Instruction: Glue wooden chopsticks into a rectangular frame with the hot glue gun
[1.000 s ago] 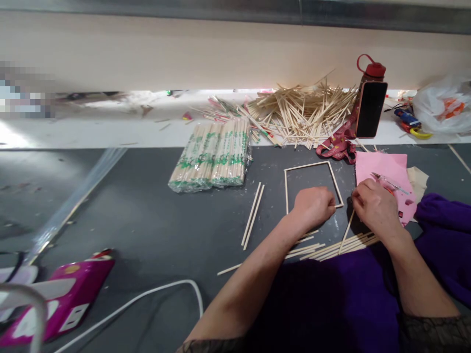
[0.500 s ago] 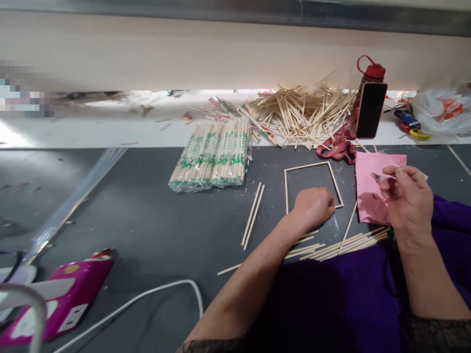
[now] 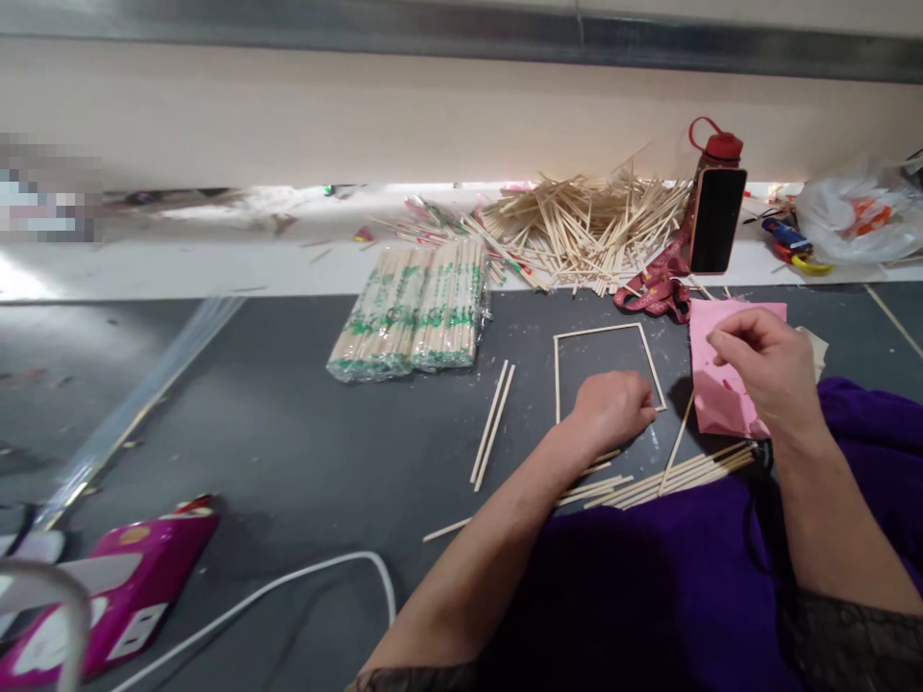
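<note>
A four-cornered frame of thin wooden sticks (image 3: 598, 332) lies on the dark table, its near side largely hidden by my left hand (image 3: 612, 408). The fingers of that hand are curled down and closed at the frame's near right corner. Over a pink sheet (image 3: 710, 404) hovers my right hand (image 3: 768, 360), its thumb and forefinger pinched together. Whatever that pinch holds is too small or hidden to make out. Loose sticks (image 3: 670, 485) lie in a row near my lap, and two more sticks (image 3: 494, 423) lie left of the frame.
Packs of wrapped chopsticks (image 3: 411, 308) lie behind, left of a heap of loose sticks (image 3: 591, 226). A phone (image 3: 717, 221) leans on a red-capped bottle (image 3: 723, 146). At the right is a plastic bag (image 3: 858, 211); front left, a magenta device (image 3: 122, 596) and white cable (image 3: 288, 577).
My right hand has turned over and shifted left above the pink sheet. The pointed metal tip seen at its fingers is out of sight. My left hand stays at the frame.
</note>
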Tool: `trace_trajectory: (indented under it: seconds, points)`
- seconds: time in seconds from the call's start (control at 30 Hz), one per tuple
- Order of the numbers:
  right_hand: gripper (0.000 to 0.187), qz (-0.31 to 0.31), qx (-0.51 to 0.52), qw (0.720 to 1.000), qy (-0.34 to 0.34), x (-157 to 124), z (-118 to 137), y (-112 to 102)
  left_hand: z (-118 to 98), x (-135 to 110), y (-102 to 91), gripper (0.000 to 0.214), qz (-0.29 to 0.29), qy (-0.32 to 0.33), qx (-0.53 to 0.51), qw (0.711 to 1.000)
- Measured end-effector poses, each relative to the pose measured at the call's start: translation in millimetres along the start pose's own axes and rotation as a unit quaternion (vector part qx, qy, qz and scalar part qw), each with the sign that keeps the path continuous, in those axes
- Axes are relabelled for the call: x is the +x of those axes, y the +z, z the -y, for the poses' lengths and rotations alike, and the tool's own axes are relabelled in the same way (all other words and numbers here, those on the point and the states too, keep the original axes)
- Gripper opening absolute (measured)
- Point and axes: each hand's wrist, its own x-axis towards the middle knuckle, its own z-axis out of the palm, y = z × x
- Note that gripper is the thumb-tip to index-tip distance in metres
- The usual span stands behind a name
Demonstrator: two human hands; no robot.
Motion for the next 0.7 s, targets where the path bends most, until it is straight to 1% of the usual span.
trace_trajectory:
  seconds: [0.07,0.1,0.13,0.17,0.23,0.27,0.3,0.37,0.43,0.5,0.6,0.7]
  points:
    - [0.007,0.062,-0.081,0.994,-0.033,15.1,0.8,4.3,0.6,0.6,-0.2,0.021,-0.006,-0.006,-0.006,1.0]
    - [0.009,0.096,-0.147,0.983,-0.048,22.7,-0.2,6.4,1.0,1.0,-0.5,0.022,-0.009,-0.01,-0.007,1.0]
    - [0.012,0.124,-0.232,0.963,-0.062,29.7,-2.2,8.5,1.5,1.3,-1.0,0.022,-0.012,-0.013,-0.008,1.0]
    - [0.016,0.148,-0.325,0.932,-0.068,35.9,-5.0,10.5,1.8,1.5,-1.7,0.023,-0.015,-0.015,-0.007,1.0]
    - [0.021,0.181,-0.48,0.856,-0.061,45.0,-12.4,14.5,1.7,1.5,-3.0,0.023,-0.026,-0.01,-0.004,1.0]
    - [0.022,0.196,-0.528,0.824,-0.053,48.0,-16.6,16.6,1.0,1.2,-3.5,0.023,-0.035,-0.004,-0.003,0.999]
    - [0.023,0.212,-0.558,0.801,-0.045,50.1,-20.7,18.7,-0.2,0.7,-3.7,0.023,-0.044,0.006,-0.003,0.999]
    - [0.025,0.243,-0.582,0.776,-0.035,53.3,-28.0,23.0,-4.2,-0.7,-3.1,0.025,-0.058,0.032,-0.006,0.998]
    - [0.026,0.26,-0.588,0.765,-0.027,56.6,-33.2,26.5,-9.3,-2.4,-1.0,0.026,-0.063,0.066,-0.007,0.996]
    - [0.028,0.265,-0.588,0.764,-0.02,61.2,-35.9,28.3,-13.7,-3.7,1.8,0.027,-0.058,0.101,0.003,0.993]
    - [0.029,0.242,-0.571,0.784,-0.021,69.3,-36.2,26.2,-16.0,-4.0,5.4,0.028,-0.048,0.131,0.023,0.99]
    - [0.029,0.206,-0.543,0.813,-0.019,75.9,-34.0,20.5,-14.2,-2.9,7.3,0.028,-0.053,0.112,0.025,0.992]
